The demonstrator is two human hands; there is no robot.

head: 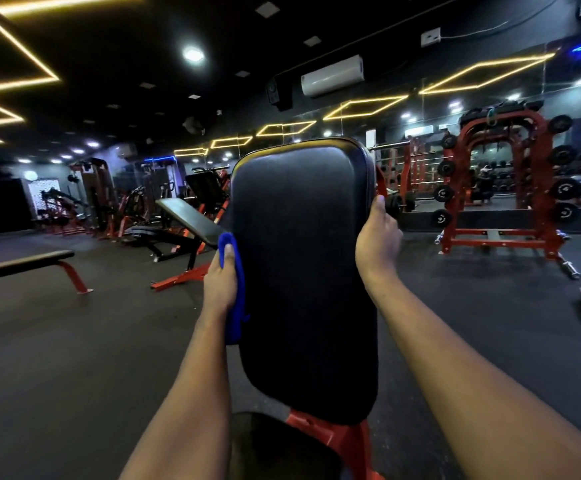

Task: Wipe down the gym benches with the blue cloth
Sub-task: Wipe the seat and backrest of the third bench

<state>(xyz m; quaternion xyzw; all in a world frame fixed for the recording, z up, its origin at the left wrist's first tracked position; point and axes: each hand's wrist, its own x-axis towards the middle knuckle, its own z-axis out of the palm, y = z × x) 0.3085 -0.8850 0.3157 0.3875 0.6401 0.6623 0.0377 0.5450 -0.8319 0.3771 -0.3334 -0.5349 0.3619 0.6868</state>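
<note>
1 upright bench pad (303, 271), 2 grips on it: left grip (220, 282) presses 1 blue cloth (227, 240) to its left edge, right grip (375, 244) clasps its right edge. Behind, to the left: 1 incline bench (188, 216), 1 flat bench (22, 263).

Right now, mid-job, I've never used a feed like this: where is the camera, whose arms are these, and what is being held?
There is one picture, from a wide-angle camera worn on the person's head, looking forward and down. The two bare arms are that person's own; there is no machine. In front stands a bench's black backrest pad, tilted up. The left hand holds the blue cloth against the pad's left edge, thumb on top. The right hand grips the right edge, thumb in front, its fingers hidden behind. Further back on the dark floor are an incline bench, a flat bench and a red rack hung with weight plates.
</note>
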